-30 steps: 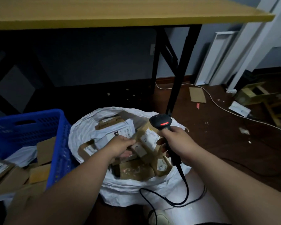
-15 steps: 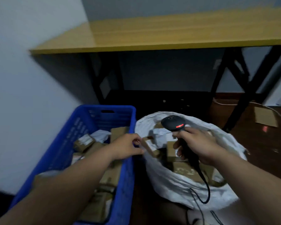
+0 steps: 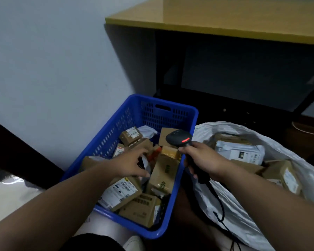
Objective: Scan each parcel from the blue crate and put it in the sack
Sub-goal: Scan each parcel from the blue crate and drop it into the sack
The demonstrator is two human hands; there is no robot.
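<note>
A blue perforated plastic crate (image 3: 163,113) is set on the floor, filled with a loose heap of brown cardboard parcels (image 3: 163,171), several bearing white printed labels. Just beside it on the right, an open white woven sack (image 3: 243,218) is seen, holding more cardboard parcels and a grey mailer bag (image 3: 239,151). A black handheld barcode scanner (image 3: 179,139), its red light lit and its cable trailing down, is held above the crate's right rim.
</note>
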